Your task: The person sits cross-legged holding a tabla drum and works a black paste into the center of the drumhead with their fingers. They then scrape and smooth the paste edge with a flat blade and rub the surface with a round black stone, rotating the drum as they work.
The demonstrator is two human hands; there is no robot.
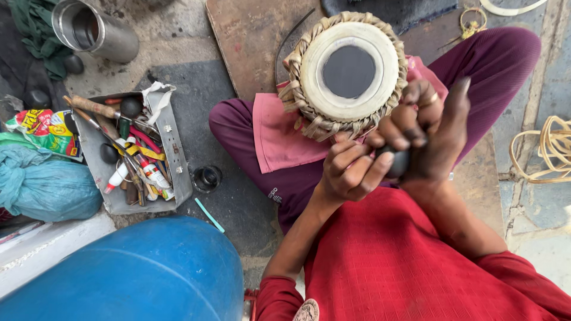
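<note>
A small hand drum (348, 71) rests upright on my lap, on a pink cloth (276, 134). Its white skin has a black round patch in the middle and a braided straw-coloured rim. Just in front of the drum, my left hand (354, 169) and my right hand (431, 128) meet over a small dark rounded stone (399, 161). Both hands are closed on it, the left fingers curled at its left side, the right hand wrapped over its top. A ring shows on a right finger.
A grey metal tray (178, 160) of tools, tubes and dark stones lies at left. A steel tumbler (95, 30) lies at top left, a blue barrel (148, 273) at bottom left, a small dark pot (207, 177) beside the tray. Coiled cord (544, 148) lies at right.
</note>
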